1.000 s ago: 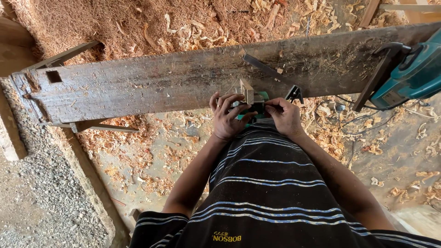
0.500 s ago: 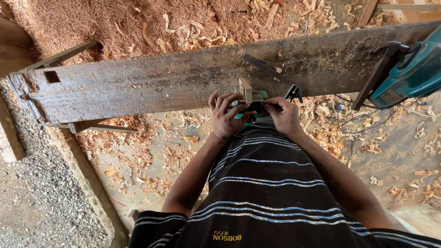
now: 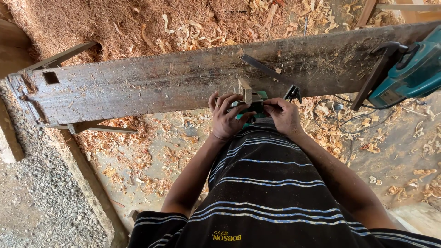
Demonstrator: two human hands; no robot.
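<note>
At the near edge of the long weathered plank [image 3: 151, 87], the left hand [image 3: 227, 118] curls over a small green tool [image 3: 253, 106], fingers bent around it and a pale wooden block [image 3: 245, 90]; most of the tool is hidden beneath both hands. The right hand [image 3: 285, 115] pinches the tool's other side, fingers closed. Far right, a teal power tool [image 3: 411, 76] is cut off by the frame. Wood shavings [image 3: 193, 32] litter the ground.

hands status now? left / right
Left hand: closed on the small green tool at the plank edge.
Right hand: closed on the same green tool.
</note>
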